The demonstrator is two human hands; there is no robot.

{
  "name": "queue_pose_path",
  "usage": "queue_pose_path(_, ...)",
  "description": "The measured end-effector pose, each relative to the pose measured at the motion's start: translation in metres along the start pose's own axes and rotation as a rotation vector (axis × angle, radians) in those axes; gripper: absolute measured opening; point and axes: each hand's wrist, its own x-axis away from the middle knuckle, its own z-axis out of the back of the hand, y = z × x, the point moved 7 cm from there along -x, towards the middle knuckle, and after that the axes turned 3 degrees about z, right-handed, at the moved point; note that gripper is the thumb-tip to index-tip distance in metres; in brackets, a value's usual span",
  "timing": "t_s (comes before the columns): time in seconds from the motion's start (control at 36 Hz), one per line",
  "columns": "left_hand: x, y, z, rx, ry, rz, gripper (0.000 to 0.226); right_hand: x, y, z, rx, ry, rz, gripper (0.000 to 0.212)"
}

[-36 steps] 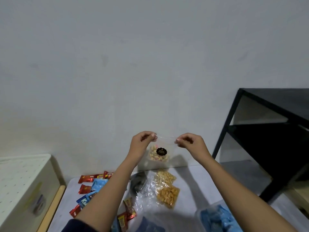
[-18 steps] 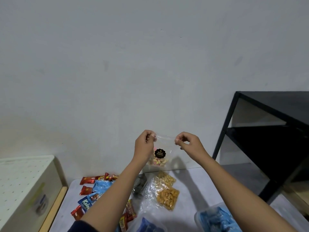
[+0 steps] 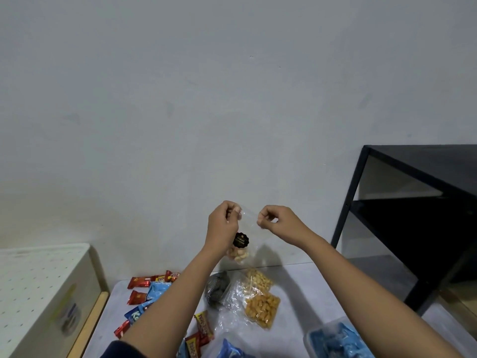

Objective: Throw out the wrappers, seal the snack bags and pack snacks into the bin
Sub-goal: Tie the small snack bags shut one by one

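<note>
Snack bag [image 3: 241, 250] hangs up above the table [image 3: 304, 288], strung between both hands: left hand [image 3: 224, 223] pinching one top corner, right hand [image 3: 275, 220] pinching the other.

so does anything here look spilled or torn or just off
Nothing looks spilled or damaged. The left hand and right hand pinch the top of a small clear snack bag, which hangs with its contents at the bottom. The red and blue packets and two clear bags lie scattered, unsorted, on the table.
</note>
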Motion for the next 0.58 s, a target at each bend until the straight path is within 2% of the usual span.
queue_pose_path(0.14, 0.002, -0.0018, 0.0003, -0.025, -0.011, -0.02, 0.01, -0.0013, 0.0012, -0.0013, 0.042, 0.007, 0.007, 0.021)
queue_pose_path(0.28, 0.0022, -0.0036, 0.0014, -0.039, -0.021, -0.052, 0.011, -0.0005, 0.0006, -0.0041, 0.012, 0.034, -0.008, 0.009)
queue_pose_path(0.44, 0.0074, -0.0065, -0.0051, -0.039, -0.082, -0.062, 0.013, -0.0045, -0.0003, -0.0062, 0.123, -0.002, 0.007, 0.02)
queue_pose_path(0.58, 0.0067, -0.0039, -0.0026, -0.028, -0.094, -0.066, 0.015, -0.0038, -0.0014, -0.0065, 0.108, 0.015, -0.017, 0.016)
